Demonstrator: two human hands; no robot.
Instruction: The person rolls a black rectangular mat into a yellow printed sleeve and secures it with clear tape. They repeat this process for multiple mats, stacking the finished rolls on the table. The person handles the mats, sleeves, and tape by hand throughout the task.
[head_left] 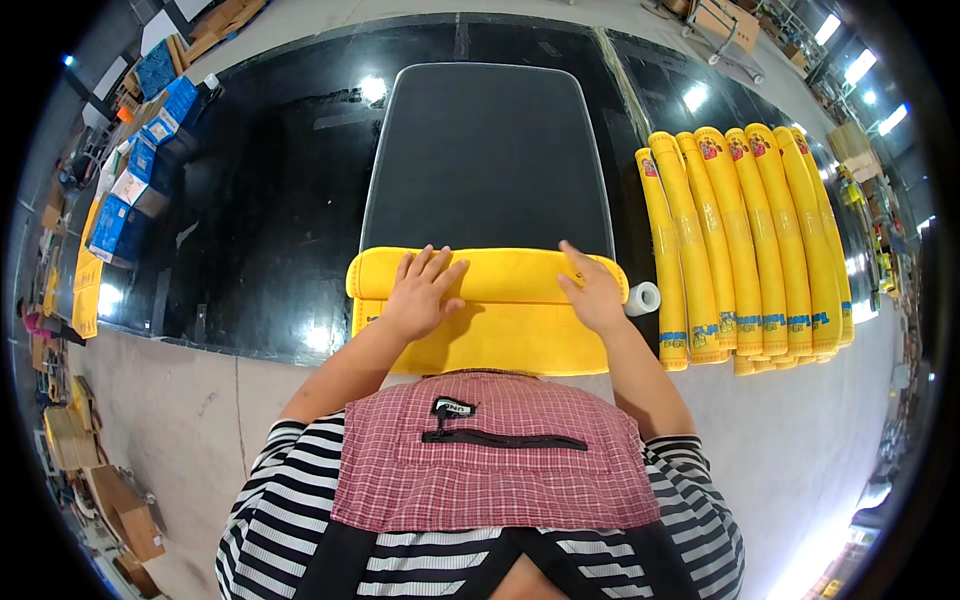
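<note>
pressing: both hands lie flat on a half-rolled yellow mat (500, 335), centre of frame.
left hand (420, 292): fingers spread, palm on the roll (487, 274).
right hand (592, 292): fingers loosely together atop the roll's right end.
beside: tape roll (643, 298); finished yellow rolls (745, 240) at right.

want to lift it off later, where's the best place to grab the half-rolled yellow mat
Probably the rolled part, from the near side where the left hand and right hand already rest. It is a thick tube lying crosswise, so one hand near each end should hold it level; the flat yellow flap would likely sag.
</note>
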